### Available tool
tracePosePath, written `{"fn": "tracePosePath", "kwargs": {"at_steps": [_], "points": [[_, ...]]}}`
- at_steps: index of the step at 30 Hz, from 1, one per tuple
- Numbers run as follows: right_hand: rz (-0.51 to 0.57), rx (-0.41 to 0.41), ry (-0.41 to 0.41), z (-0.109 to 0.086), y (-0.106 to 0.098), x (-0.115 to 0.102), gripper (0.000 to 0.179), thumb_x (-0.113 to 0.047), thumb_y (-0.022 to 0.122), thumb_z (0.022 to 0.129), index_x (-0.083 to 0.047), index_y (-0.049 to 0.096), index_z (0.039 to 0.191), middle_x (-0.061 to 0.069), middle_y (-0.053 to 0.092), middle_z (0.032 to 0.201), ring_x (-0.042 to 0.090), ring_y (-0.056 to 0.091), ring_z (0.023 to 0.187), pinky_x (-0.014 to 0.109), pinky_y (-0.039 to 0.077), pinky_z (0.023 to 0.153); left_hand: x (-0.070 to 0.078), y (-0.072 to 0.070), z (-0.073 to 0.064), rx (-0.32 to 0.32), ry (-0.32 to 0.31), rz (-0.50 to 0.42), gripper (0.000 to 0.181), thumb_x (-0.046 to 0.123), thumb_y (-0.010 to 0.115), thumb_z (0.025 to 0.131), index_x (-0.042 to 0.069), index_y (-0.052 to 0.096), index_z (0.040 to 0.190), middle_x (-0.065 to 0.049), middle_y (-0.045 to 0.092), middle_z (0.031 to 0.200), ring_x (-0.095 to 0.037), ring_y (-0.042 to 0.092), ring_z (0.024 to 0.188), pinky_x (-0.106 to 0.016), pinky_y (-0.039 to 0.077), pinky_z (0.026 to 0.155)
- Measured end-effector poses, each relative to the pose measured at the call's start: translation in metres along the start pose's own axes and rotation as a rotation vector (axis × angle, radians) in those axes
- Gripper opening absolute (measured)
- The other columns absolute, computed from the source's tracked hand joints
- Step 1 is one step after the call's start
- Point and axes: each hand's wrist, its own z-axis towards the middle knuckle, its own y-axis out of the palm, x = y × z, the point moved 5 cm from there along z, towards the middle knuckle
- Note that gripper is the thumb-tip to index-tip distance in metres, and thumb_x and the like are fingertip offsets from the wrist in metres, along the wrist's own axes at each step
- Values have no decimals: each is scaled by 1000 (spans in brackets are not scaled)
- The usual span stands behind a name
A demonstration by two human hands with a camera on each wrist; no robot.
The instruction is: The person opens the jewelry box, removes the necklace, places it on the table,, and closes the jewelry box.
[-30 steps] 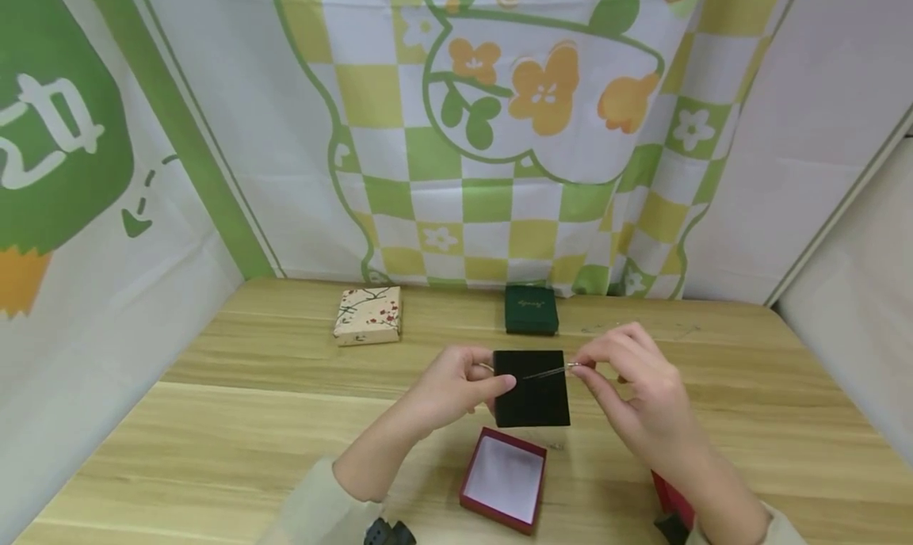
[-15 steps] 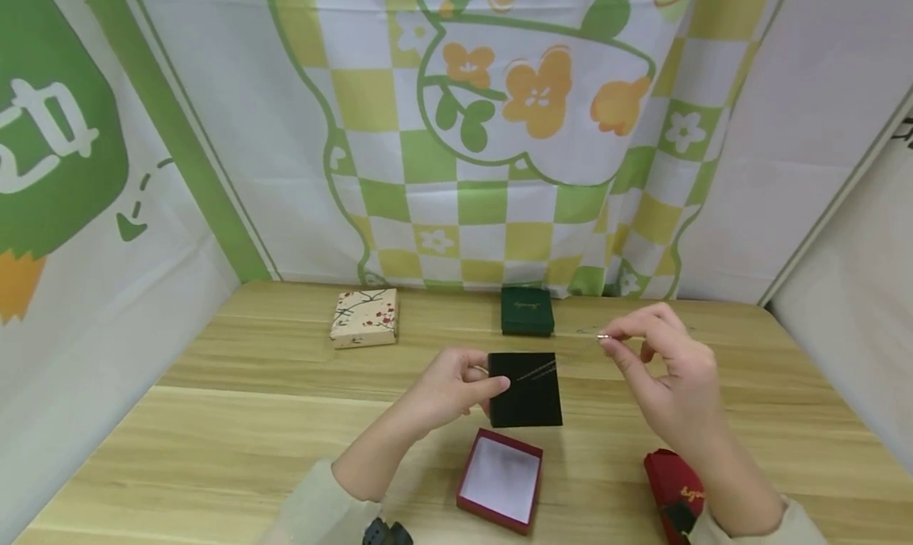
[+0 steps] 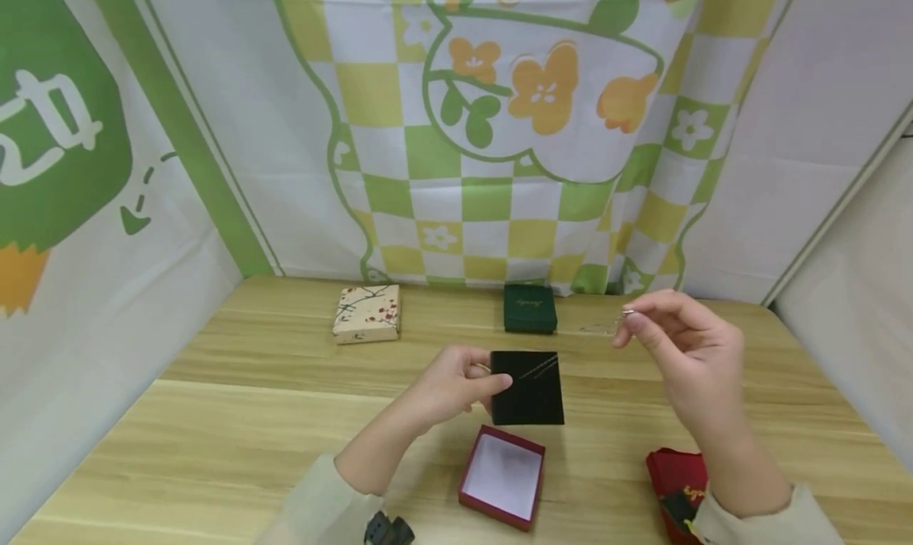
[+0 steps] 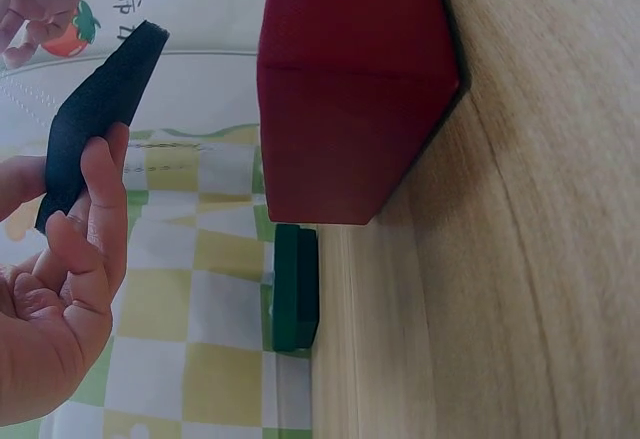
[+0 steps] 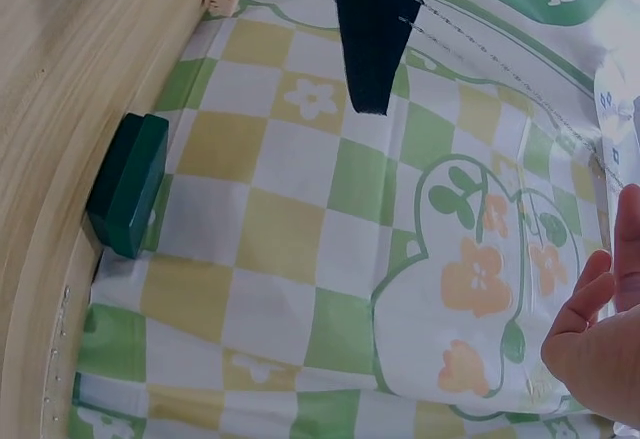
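Note:
My left hand (image 3: 456, 383) grips a thin black square pad (image 3: 528, 402) by its left edge, thumb on its face. Two strands of a fine silver chain (image 3: 540, 366) cross the pad's upper part. In the right wrist view, the chain (image 5: 470, 39) stretches from the pad (image 5: 375, 39) toward my right hand (image 5: 605, 334). Up and to the right of the pad, my right hand (image 3: 695, 355) pinches the small shiny end of the chain between thumb and forefinger. An open red box base (image 3: 502, 482) with a white inside lies below the pad.
A red lid (image 3: 674, 470) with gold lettering and a black ribbon lies by my right forearm. At the back stand a dark green box (image 3: 530, 309) and a cream floral box (image 3: 367, 315). Another thin chain (image 3: 594, 328) lies on the wooden table (image 3: 250, 426).
My right hand has moved up and to the right, away from the pad, with the chain's end drawn out along with it. The left hand and pad have stayed nearly in place.

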Motion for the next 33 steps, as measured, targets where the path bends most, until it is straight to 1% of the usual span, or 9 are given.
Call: {"fn": "tracePosePath", "kwargs": {"at_steps": [3, 5, 11, 16, 21, 27, 33], "points": [[33, 30, 26, 3, -2, 0, 15, 24, 53, 87, 17, 63, 95, 7, 71, 78, 15, 68, 68, 22, 56, 74, -1, -1, 1, 1, 3, 5, 22, 21, 65, 95, 7, 58, 79, 3, 66, 61, -16, 62, 67, -27, 42, 57], [36, 36, 30, 6, -3, -1, 14, 24, 53, 88, 16, 63, 95, 7, 72, 77, 15, 68, 69, 22, 56, 75, -1, -1, 1, 1, 5, 9, 24, 20, 65, 95, 8, 57, 76, 3, 66, 60, -19, 62, 67, -27, 42, 57], [1, 27, 8, 12, -4, -3, 11, 22, 53, 89, 17, 61, 95, 7, 72, 77, 15, 69, 71, 22, 56, 77, -3, -2, 1, 6, -3, 15, 26, 20, 65, 95, 9, 54, 74, 1, 67, 61, -22, 64, 68, -29, 43, 58], [-18, 30, -31, 15, -6, -7, 10, 22, 53, 89, 19, 60, 96, 8, 72, 77, 16, 70, 72, 23, 56, 77, -5, -2, 2, 7, -7, 16, 26, 21, 65, 95, 9, 53, 75, 1, 67, 61, -21, 64, 68, -29, 44, 58], [4, 64, -43, 16, -11, -10, 12, 22, 52, 89, 19, 60, 97, 9, 73, 80, 17, 71, 72, 24, 57, 80, -6, -3, 4, 11, -11, 20, 27, 21, 65, 94, 10, 51, 74, 1, 68, 62, -20, 64, 67, -29, 44, 59], [51, 85, -63, 20, -14, -13, 12, 24, 50, 89, 20, 60, 96, 12, 73, 83, 19, 71, 73, 26, 57, 79, -8, -3, 5, 13, -16, 31, 26, 21, 66, 94, 10, 53, 75, -2, 70, 63, -18, 64, 67, -29, 44, 59], [75, 92, -61, 22, -17, -15, 13, 24, 48, 90, 20, 58, 97, 14, 72, 81, 21, 70, 74, 28, 57, 82, -10, -4, 6, 16, -36, 30, 24, 21, 66, 94, 10, 55, 75, 3, 68, 62, -14, 64, 66, -29, 45, 60]]}}
